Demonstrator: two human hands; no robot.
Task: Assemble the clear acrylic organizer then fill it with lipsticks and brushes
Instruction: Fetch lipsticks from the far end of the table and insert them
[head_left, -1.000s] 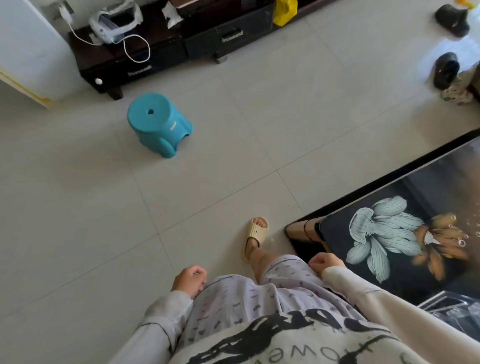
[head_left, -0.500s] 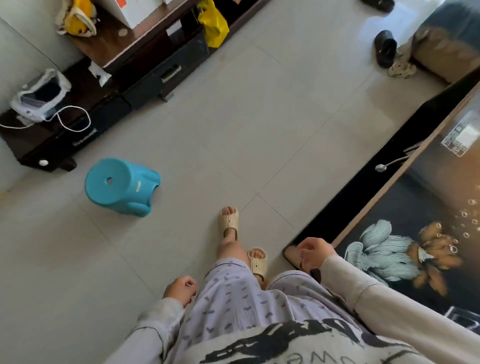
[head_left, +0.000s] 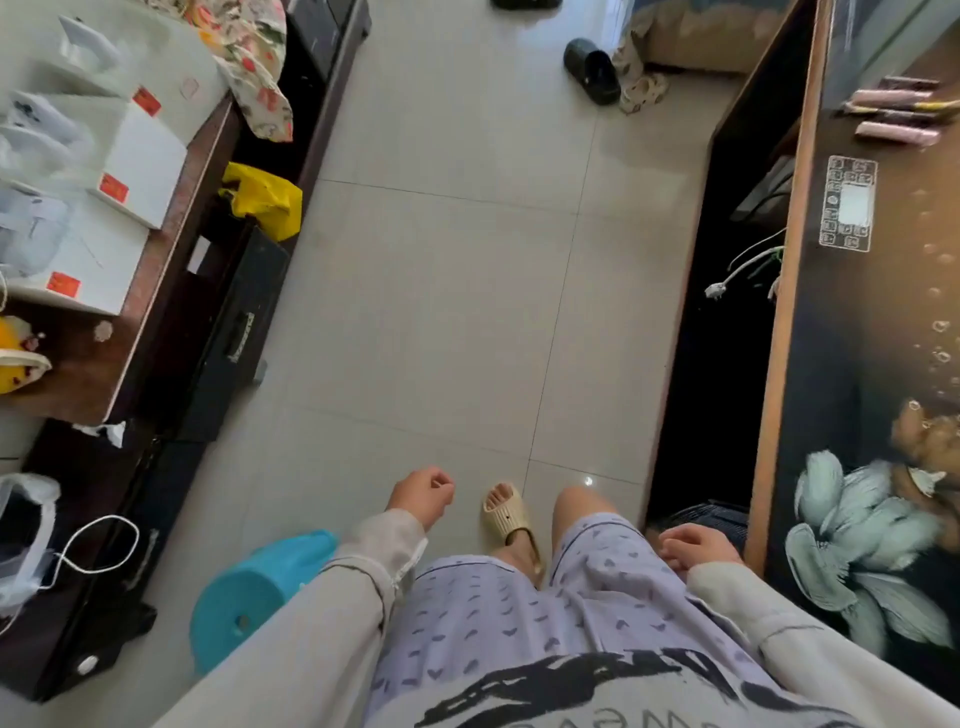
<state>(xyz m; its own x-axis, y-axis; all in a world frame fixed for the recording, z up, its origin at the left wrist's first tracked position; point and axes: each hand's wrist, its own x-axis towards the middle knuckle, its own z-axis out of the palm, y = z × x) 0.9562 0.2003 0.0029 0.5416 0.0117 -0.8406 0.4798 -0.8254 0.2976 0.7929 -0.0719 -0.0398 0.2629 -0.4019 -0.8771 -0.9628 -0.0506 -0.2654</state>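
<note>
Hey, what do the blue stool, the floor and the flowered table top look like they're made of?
Stool: looks like moulded plastic, matte teal, one piece with a round hole in the seat. Floor: pale glazed tiles, going by the thin grout lines and soft glare. Table top: probably glass or lacquer over a printed flower, glossy with reflections; wooden-looking edge.

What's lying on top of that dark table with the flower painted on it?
At the far end of the table lie a few pink tubes, side by side, perhaps lipsticks. The person's sleeve covers its near corner, and the frame cuts off its right side.
</note>
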